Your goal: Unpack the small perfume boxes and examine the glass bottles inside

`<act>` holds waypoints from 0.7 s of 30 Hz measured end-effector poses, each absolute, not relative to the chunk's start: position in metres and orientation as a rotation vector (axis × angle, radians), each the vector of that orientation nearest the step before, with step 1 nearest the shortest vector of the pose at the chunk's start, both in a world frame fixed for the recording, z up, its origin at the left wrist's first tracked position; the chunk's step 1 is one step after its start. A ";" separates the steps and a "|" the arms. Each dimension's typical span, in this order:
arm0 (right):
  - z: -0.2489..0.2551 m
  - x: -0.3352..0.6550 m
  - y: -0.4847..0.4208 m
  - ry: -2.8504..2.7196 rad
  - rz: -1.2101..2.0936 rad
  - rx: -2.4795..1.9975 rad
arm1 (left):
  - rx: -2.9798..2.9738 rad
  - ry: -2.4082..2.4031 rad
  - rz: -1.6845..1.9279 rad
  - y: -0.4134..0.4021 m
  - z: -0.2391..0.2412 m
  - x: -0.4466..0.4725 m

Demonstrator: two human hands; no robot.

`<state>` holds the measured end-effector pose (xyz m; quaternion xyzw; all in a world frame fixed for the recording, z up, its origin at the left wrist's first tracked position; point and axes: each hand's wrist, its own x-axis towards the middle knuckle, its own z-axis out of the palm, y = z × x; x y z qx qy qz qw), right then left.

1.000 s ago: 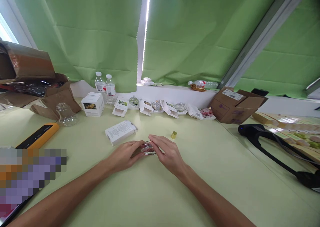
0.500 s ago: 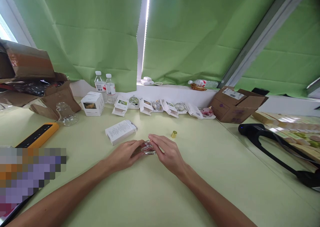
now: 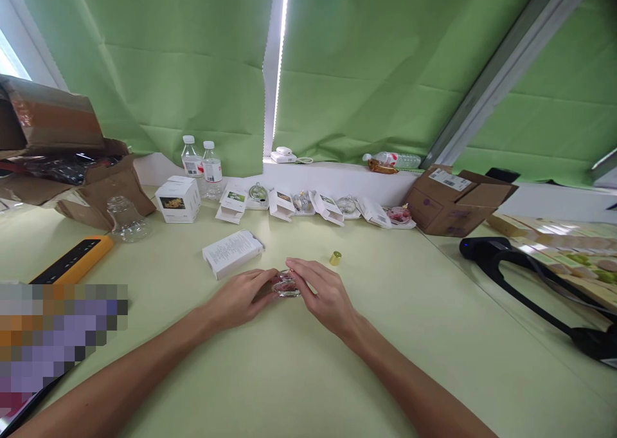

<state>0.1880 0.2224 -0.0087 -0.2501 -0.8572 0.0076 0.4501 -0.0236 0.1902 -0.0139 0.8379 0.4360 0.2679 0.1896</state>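
Note:
Between my two hands a small clear glass bottle (image 3: 287, 288) with something pink inside rests on the pale green table (image 3: 299, 367). My left hand (image 3: 245, 296) grips its left side, thumb and fingers curled around the glass. On the other side, my right hand (image 3: 322, 293) has its fingers bent over the top and right edge, partly hiding the bottle's neck. A gold cap (image 3: 336, 258) stands apart on the table just beyond my right hand. Beyond my left hand lies a white printed box (image 3: 233, 253) on its side.
Along the back stand opened white cartons (image 3: 282, 205) beside glass pieces, one a pinkish glass piece (image 3: 399, 215). Water bottles (image 3: 212, 170) and a white box (image 3: 178, 199) are back left. A cardboard box (image 3: 453, 200) and black curved device (image 3: 520, 290) flank the right; an orange power strip (image 3: 72, 259) lies left.

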 end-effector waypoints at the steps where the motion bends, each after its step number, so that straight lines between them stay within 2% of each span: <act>1: -0.008 0.188 0.222 -2.120 0.019 -0.617 | 2.355 1.227 0.758 0.190 -0.014 -0.023; 21: -0.010 0.189 0.223 -2.121 0.048 -0.624 | 2.348 1.227 0.753 0.190 -0.011 -0.023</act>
